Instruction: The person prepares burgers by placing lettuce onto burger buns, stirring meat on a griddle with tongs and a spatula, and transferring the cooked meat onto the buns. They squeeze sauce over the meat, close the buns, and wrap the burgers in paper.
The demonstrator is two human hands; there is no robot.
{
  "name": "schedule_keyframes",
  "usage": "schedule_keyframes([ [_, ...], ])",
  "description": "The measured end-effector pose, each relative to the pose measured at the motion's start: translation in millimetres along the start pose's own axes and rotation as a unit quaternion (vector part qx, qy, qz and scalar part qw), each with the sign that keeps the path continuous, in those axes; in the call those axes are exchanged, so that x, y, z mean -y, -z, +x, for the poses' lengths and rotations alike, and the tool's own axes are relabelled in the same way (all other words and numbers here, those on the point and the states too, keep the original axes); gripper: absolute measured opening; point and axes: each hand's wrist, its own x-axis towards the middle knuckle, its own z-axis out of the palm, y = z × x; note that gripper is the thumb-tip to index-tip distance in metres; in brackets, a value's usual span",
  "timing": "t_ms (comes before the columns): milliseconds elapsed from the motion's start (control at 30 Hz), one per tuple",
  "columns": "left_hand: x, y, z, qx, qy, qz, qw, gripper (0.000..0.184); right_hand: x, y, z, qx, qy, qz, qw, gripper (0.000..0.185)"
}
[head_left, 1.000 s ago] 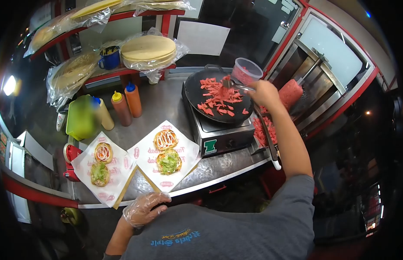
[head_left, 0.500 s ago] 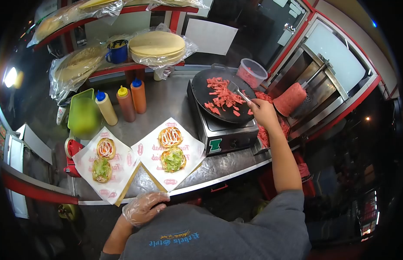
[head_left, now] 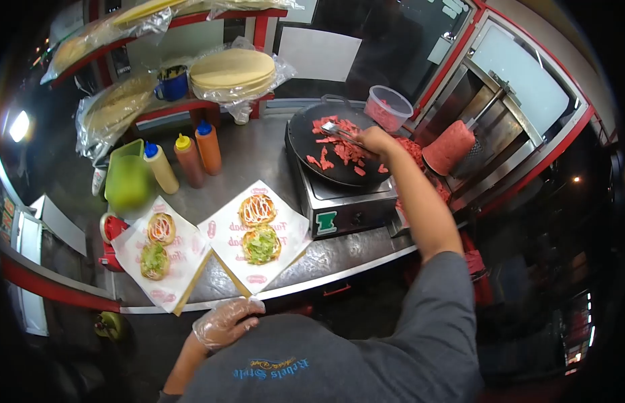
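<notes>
My right hand point(head_left: 377, 141) grips metal tongs point(head_left: 339, 132), whose tips rest among the reddish meat pieces point(head_left: 352, 153) on a round black pan point(head_left: 305, 144). The pan sits on a silver stove point(head_left: 346, 211). My left hand point(head_left: 226, 322), in a clear plastic glove, is by the counter's front edge, fingers loosely extended and nothing visible in them. Above it, two printed paper sheets point(head_left: 285, 245) each hold an opened bun. One bun half point(head_left: 257, 209) has white and red sauce, the other point(head_left: 261, 244) shredded lettuce.
Three sauce bottles point(head_left: 189, 160) stand behind the papers, beside a green container point(head_left: 127, 178). A plastic tub point(head_left: 387, 107) with meat is behind the pan. At right, a meat cone point(head_left: 450, 149) is on a spit. Flatbreads point(head_left: 233, 70) and a blue mug point(head_left: 172, 84) sit on a shelf.
My right hand has moved left and toward the far side of the pan with the tongs, shifting the meat pieces. The left hand has barely moved.
</notes>
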Motion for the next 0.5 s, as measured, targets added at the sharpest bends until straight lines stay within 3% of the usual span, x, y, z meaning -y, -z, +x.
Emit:
schedule_keyframes([
  [33,-5.4,5.0,-6.2,-0.01,0.005,0.016,1.0,0.026,-17.0,30.7,17.7,0.045,0.046,-0.116,0.991,0.03],
  [67,-7.6,5.7,-11.4,-0.025,0.007,0.028,0.999,0.026,-40.3,56.9,31.8,0.052,0.085,-0.094,0.991,0.03],
  [100,-2.7,3.1,-22.9,-0.076,0.026,0.055,0.995,0.024,-10.2,86.7,-26.1,0.076,0.058,-0.11,0.989,0.03],
  [167,8.0,-5.9,-43.6,-0.139,0.084,0.052,0.985,0.023,-40.6,139.9,-34.2,0.065,0.04,-0.036,0.996,0.027],
  [233,16.2,-15.4,-52.8,-0.201,0.104,0.031,0.974,0.02,-59.3,165.0,-39.7,0.015,-0.004,-0.084,0.996,0.028],
  [267,19.3,-21.0,-51.4,-0.205,0.104,0.026,0.973,0.021,-70.4,163.8,-34.4,0.008,-0.039,-0.094,0.995,0.028],
  [333,14.1,-20.2,-42.6,-0.207,0.107,0.02,0.972,0.022,-87.6,118.7,0.2,0.034,-0.079,0.087,0.992,0.031],
  [367,12.0,-14.8,-31.7,-0.175,0.069,0.03,0.982,0.023,-86.3,93.3,10.8,0.065,-0.046,0.089,0.993,0.031],
  [433,-0.4,-3.8,-9.8,-0.115,0.026,0.015,0.993,0.023,-61.6,67.7,14.6,0.069,0.025,-0.01,0.997,0.032],
  [500,-3.6,5.1,4.4,-0.064,-0.022,0.007,0.998,0.023,-32.3,74.7,1.9,-0.034,0.135,-0.126,0.982,0.033],
])
